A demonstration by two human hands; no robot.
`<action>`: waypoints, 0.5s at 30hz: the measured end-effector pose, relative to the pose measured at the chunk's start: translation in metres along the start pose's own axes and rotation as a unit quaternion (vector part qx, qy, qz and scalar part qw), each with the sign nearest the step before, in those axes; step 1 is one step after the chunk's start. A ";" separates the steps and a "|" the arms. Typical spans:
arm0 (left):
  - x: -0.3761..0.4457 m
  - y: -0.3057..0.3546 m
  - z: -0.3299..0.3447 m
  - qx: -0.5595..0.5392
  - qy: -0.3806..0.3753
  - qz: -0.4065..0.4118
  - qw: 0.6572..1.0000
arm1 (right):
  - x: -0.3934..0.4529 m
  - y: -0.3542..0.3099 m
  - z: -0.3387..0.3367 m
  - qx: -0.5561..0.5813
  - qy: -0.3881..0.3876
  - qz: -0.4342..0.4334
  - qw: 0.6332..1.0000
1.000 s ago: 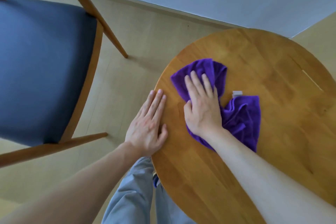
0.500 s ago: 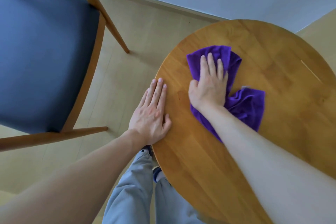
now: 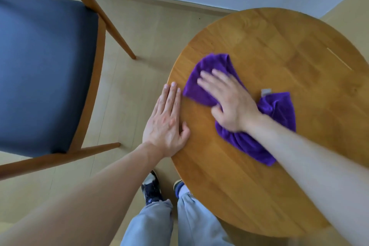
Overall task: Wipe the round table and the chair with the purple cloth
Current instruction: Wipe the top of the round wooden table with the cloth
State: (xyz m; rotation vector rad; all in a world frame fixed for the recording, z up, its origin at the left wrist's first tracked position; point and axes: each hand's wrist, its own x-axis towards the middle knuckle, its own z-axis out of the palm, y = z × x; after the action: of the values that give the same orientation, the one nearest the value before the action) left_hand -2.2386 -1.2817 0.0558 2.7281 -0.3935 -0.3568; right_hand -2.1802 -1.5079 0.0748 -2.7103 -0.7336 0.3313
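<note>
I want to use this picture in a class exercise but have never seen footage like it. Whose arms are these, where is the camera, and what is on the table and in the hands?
There is no machine here. A person wears a camera on the head, looking down at their own arms. The right hand lies flat with spread fingers on a purple cloth, pressing it against the round wooden table; it looks blurred, so it is moving. The left hand rests flat on the table's near edge, holding nothing. A chair with a dark seat stands to the left on the floor. Below are the person's legs and shoes.
</note>
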 end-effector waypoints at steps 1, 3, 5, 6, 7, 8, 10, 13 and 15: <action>0.000 0.000 0.000 -0.003 0.004 -0.003 1.000 | 0.022 0.000 -0.003 0.010 0.015 0.046 0.999; -0.002 0.001 0.001 -0.007 0.008 -0.003 1.000 | 0.066 -0.009 -0.007 0.028 0.035 0.137 0.990; -0.005 0.001 0.002 -0.014 0.007 0.000 1.000 | 0.097 -0.022 -0.006 0.032 0.051 0.194 0.979; -0.006 0.001 0.002 -0.020 0.008 0.000 1.000 | 0.105 -0.028 -0.004 0.035 0.055 0.199 0.978; -0.006 0.001 0.002 -0.027 0.013 0.002 1.000 | 0.106 -0.034 0.000 0.041 0.055 0.188 0.980; -0.006 0.000 0.003 -0.037 0.021 0.003 0.999 | 0.101 -0.040 0.003 0.047 0.053 0.167 0.983; -0.004 -0.002 0.004 -0.055 0.033 0.000 0.998 | 0.077 -0.052 0.010 0.057 0.036 0.115 0.991; -0.006 -0.003 0.000 -0.079 0.030 -0.008 0.996 | 0.021 -0.061 0.019 0.063 0.013 0.065 0.996; -0.007 -0.004 -0.008 -0.095 0.018 -0.007 0.995 | -0.009 -0.052 0.017 0.055 -0.009 0.056 0.997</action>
State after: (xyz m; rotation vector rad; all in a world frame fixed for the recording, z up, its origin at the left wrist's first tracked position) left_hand -2.2416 -1.2733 0.0627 2.5482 -0.3125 -0.3312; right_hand -2.2159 -1.4656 0.0792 -2.6516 -0.5523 0.4108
